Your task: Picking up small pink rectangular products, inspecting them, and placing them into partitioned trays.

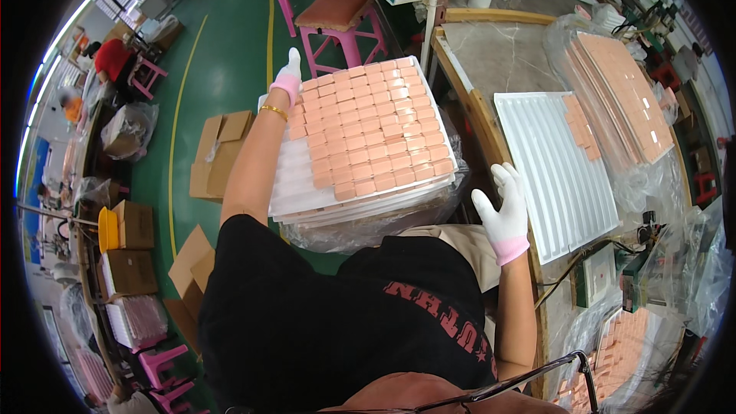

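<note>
A white tray [295, 172] filled over most of its surface with rows of small, glossy peach-pink rectangular pieces [372, 126] lies on top of a stack of similar trays in front of me. My left hand [290, 73], in a white glove with a pink cuff, reaches to the tray's far left corner. It shows edge-on with a digit stretched upward; nothing can be seen in it. My right hand [504, 211], gloved alike, is raised with thumb and fingers apart, holding nothing. Beside it, a ribbed white tray [552, 176] on the workbench carries a few peach-pink pieces along its far right edge.
Stacked peach-pink sheets [617, 100] in clear plastic lie farther right on the wooden-edged workbench [491, 54]. Pink stools [345, 31] stand beyond the tray stack. Open cardboard boxes [218, 153] sit on the green floor at left. A person in red [115, 60] sits far left.
</note>
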